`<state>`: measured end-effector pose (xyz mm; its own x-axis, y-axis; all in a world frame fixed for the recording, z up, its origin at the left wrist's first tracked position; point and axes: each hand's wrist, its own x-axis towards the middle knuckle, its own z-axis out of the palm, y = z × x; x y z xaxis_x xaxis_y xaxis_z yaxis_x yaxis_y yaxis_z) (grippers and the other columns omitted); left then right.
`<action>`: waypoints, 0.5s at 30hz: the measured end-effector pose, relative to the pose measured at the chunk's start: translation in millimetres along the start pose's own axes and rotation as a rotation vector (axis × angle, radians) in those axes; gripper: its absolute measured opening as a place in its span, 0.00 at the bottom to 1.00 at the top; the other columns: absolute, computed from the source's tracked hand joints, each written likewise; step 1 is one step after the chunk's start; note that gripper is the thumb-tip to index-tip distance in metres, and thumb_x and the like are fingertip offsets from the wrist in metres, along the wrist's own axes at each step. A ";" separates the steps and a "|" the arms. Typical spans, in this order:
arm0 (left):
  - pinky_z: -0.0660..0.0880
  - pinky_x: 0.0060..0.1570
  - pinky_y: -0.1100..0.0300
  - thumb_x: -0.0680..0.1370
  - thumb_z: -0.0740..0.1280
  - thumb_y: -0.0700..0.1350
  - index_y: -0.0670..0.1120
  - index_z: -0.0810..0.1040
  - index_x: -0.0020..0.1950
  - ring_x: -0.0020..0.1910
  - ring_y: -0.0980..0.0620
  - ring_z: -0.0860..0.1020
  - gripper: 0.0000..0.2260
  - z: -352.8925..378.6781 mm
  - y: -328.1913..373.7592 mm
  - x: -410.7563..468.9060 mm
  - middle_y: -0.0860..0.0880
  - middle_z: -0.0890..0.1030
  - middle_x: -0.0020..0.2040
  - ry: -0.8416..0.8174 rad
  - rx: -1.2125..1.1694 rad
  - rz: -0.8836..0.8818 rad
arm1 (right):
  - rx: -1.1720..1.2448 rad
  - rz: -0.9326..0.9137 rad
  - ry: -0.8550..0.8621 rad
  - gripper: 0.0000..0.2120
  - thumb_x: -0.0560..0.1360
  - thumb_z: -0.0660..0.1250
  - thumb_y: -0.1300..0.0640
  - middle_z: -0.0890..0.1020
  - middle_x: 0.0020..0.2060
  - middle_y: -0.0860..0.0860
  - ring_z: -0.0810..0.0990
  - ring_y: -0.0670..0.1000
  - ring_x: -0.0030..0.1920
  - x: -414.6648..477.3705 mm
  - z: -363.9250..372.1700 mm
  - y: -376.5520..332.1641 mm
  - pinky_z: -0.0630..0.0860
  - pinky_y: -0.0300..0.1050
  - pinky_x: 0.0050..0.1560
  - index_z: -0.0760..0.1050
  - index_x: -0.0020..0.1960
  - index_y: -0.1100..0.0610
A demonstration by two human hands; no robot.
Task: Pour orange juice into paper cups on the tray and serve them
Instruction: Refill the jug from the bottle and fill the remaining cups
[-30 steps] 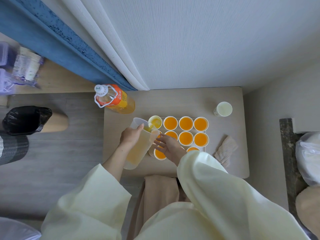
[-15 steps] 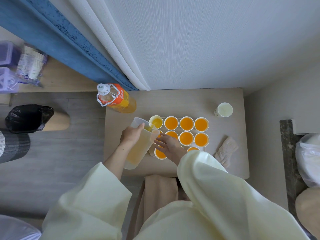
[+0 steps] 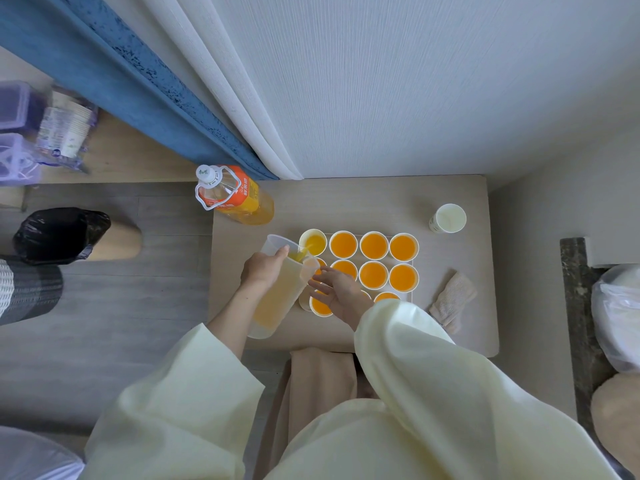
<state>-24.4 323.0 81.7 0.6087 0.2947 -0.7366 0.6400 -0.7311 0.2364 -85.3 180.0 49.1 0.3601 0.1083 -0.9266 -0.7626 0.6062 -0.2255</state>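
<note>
We pour orange juice into a paper cup on the tray.

The pale counter (image 3: pixel 346 206) holds the tray (image 3: pixel 409 296), and the big juice bottle (image 3: pixel 242 199) stands at the counter's far left corner. Our left hand (image 3: pixel 263 271) wraps tight around the clear jug (image 3: pixel 277 299), tipped so juice runs into the far left cup (image 3: pixel 313 242), which is partly full. Our right hand (image 3: pixel 337 292) is spread open just over the near cups, beside the jug. The full cups (image 3: pixel 373 245) fill the rest of the tray. A cloth (image 3: pixel 450 303) and one empty cup (image 3: pixel 448 218) sit to the right of the tray.

You see a translucent plastic jug (image 3: pixel 277 292), white paper cups (image 3: pixel 373 245), a matt bench (image 3: pixel 381 202) and rough cloth (image 3: pixel 450 301).
</note>
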 end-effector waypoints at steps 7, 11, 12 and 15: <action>0.72 0.48 0.54 0.78 0.59 0.64 0.40 0.76 0.60 0.53 0.40 0.79 0.28 -2.4 -2.2 -1.1 0.40 0.79 0.56 0.001 -0.009 -0.014 | -0.001 0.005 -0.004 0.12 0.79 0.61 0.66 0.79 0.54 0.59 0.79 0.59 0.59 -0.5 1.9 0.9 0.76 0.55 0.62 0.69 0.62 0.60; 0.71 0.46 0.55 0.78 0.59 0.64 0.40 0.76 0.59 0.52 0.41 0.79 0.28 -3.4 -1.4 -1.4 0.40 0.80 0.55 0.002 -0.005 -0.006 | -0.010 0.012 -0.005 0.11 0.79 0.61 0.66 0.81 0.52 0.57 0.80 0.58 0.58 -1.0 2.5 1.0 0.75 0.56 0.63 0.70 0.61 0.60; 0.71 0.46 0.55 0.78 0.59 0.64 0.40 0.76 0.59 0.52 0.41 0.79 0.28 -3.8 -1.0 -1.6 0.40 0.80 0.55 0.003 -0.004 -0.006 | -0.008 0.010 -0.005 0.11 0.79 0.61 0.66 0.81 0.51 0.57 0.80 0.59 0.58 -1.4 2.5 0.8 0.75 0.56 0.63 0.71 0.61 0.60; 0.71 0.46 0.55 0.78 0.59 0.64 0.40 0.76 0.59 0.53 0.41 0.79 0.27 -4.8 -0.4 -1.9 0.40 0.80 0.55 0.006 -0.004 -0.002 | -0.002 0.010 -0.008 0.09 0.79 0.61 0.65 0.81 0.50 0.57 0.80 0.59 0.58 -2.3 3.4 -0.4 0.75 0.56 0.63 0.71 0.58 0.59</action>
<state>-23.7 325.6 86.0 0.6103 0.2993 -0.7335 0.6428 -0.7282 0.2377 -84.0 182.2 52.2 0.3563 0.1207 -0.9265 -0.7676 0.6032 -0.2166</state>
